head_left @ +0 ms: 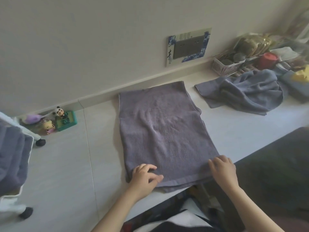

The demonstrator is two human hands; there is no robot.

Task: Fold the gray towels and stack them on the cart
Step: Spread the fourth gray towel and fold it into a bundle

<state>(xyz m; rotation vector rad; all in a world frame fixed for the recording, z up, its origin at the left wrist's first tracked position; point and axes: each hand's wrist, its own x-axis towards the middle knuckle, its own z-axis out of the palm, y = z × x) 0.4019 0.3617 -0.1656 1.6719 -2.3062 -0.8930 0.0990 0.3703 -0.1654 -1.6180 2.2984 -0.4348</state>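
Two hands of ours rest on the near hem of one gray towel (165,131), which lies flat on the pale counter (70,164) and stretches away from our fingertips toward the wall. Beyond our right fingers, well apart, we see a crumpled pile of gray towels (247,91) beside a white basket (224,64). Far off to the side of our left fingers stands the cart (29,144), with folded gray towels (11,156) on it. Behind the cart, near the wall, sit small toy figures (50,121). Our left hand (144,177) has fingers curled, fingertips pressing the towel's near left corner. Our right hand (223,169) lies on the near right corner, fingers bent down over the cloth; whether they pinch it we cannot tell.
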